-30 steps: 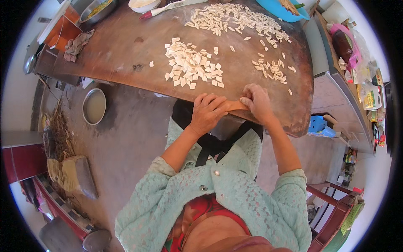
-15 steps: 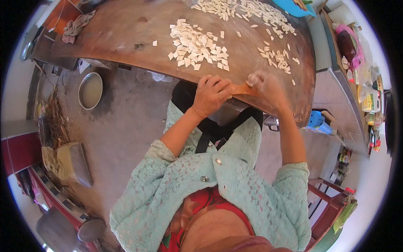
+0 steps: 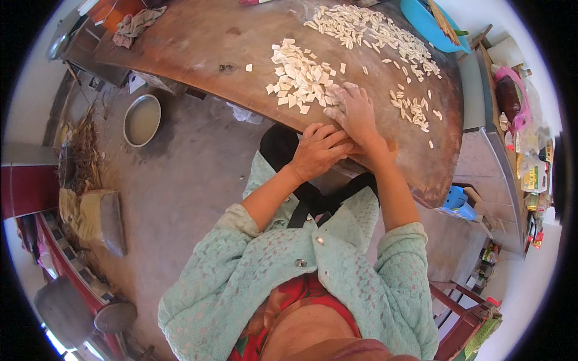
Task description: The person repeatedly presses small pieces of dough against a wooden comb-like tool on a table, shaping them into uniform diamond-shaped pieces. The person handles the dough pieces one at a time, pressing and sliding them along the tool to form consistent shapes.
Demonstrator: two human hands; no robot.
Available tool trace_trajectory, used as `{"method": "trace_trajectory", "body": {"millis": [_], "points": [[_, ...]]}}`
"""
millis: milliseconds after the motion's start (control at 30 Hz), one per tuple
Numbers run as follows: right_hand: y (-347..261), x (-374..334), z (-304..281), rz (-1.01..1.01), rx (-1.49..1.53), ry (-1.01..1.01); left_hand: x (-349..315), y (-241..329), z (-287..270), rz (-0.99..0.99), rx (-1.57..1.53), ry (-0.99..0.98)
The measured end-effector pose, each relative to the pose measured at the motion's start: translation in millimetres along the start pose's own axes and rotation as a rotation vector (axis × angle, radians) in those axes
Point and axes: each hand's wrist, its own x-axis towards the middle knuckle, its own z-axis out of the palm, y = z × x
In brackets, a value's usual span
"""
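Flat, pale cut dough pieces lie in a loose pile on the brown wooden table. My right hand is at the pile's near right edge, fingers bent and apart, fingertips by the outermost pieces; whether they touch one is unclear. My left hand rests at the table's front edge, fingers curled over a flat orange-brown piece. Most of that piece is hidden beneath my hands and right wrist. Right of the pile lies a small group of narrow, shaped dough pieces.
Many more shaped pieces spread across the far side, beside a blue basin. A rag and an orange bucket sit far left. On the floor stands a metal basin. A cluttered counter runs along the right.
My right hand has moved left and away from me, from the orange-brown piece to the dough pile. My left hand stays at the table edge. The view has shifted slightly.
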Motion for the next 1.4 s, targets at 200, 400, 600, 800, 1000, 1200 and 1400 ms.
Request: {"method": "trace_trajectory", "body": {"millis": [200, 400, 600, 800, 1000, 1200, 1400], "points": [[19, -9, -23, 0.291, 0.667, -0.136, 0, 0, -3, -0.009, 0.031, -0.026], [44, -28, -48, 0.335, 0.998, -0.113, 1, 4, -2, -0.041, -0.009, -0.015], [62, -48, -56, 0.347, 0.632, -0.026, 4, 7, -6, -0.060, -0.046, -0.030], [28, -51, -45, 0.500, 0.162, -0.079, 12, 11, -6, -0.026, -0.057, -0.046], [43, -56, -36, 0.503, 0.501, 0.003, 14, 15, 5, 0.020, -0.037, -0.087], [38, -86, -80, 0.413, 0.528, -0.219, 13, 19, 5, -0.013, -0.057, -0.048], [53, -99, -67, 0.452, 0.321, -0.180, 14, 21, 6, -0.011, -0.061, -0.043]]}}
